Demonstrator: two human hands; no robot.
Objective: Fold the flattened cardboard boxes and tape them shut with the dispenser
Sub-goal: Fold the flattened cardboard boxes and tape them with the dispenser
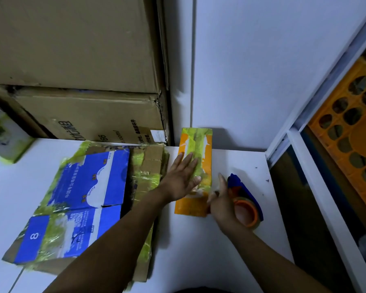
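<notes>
The right hand (222, 208) grips the dispenser (247, 199), centre right of the frame. The flat left hand (182, 176) should hold the box (189, 207) steady while taping.

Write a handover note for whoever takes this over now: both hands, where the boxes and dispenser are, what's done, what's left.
Left hand: flat, pressing the green tape on the orange box.
Right hand: grips the tape dispenser at that box's near right side.
Flattened blue box lies on a flattened cardboard pile, left of the orange box.
Done: orange box folded, tape strip along its top.
Left: finish this strip (cut not visible), then fold and tape the flattened ones.
</notes>
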